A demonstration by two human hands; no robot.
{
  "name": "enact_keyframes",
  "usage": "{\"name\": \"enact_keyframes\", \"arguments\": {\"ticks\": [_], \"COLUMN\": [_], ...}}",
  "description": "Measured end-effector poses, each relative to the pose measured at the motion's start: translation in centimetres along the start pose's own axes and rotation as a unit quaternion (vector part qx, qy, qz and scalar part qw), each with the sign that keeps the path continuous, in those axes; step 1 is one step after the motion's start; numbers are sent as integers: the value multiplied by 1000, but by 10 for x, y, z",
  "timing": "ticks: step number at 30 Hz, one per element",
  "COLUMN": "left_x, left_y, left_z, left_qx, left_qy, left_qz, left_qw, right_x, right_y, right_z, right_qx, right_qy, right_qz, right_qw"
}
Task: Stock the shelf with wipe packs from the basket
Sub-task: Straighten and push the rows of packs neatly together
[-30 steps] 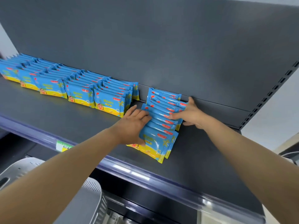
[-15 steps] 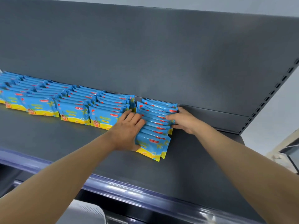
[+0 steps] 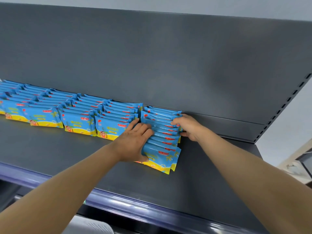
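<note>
Together both hands [image 3: 135,141] [image 3: 189,126] clasp the newest wipe-pack row [image 3: 162,132].

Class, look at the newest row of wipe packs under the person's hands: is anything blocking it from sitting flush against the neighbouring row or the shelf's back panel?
Nothing visible blocks it. The newest row already reaches the back panel, and the left hand and right hand press its sides. Only a thin gap separates it from the neighbouring row, with the left fingertips there.
</note>
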State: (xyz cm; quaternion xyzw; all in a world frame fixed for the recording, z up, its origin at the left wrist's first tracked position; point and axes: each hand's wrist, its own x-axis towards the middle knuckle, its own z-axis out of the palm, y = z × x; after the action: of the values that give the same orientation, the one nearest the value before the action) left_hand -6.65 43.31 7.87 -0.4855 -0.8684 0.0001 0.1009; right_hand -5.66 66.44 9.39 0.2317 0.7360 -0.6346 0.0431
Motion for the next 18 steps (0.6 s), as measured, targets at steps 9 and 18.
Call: {"name": "enact_keyframes", "arguments": {"ticks": [9,18], "left_x": [-3,-12], "left_y": [3,6], "left_z": [1,1], "left_qx": [7,20], "left_qy": [13,23], "left_qz": [-3,3], "left_qw": [1000,1000], "right_x": [-3,-51], "right_y": [0,-27], "right_z": [6,26], "right_qx": [-41,-350], "right_qy": [59,81], "right_qz": [-19,-217], "right_qw": [997,908]}}
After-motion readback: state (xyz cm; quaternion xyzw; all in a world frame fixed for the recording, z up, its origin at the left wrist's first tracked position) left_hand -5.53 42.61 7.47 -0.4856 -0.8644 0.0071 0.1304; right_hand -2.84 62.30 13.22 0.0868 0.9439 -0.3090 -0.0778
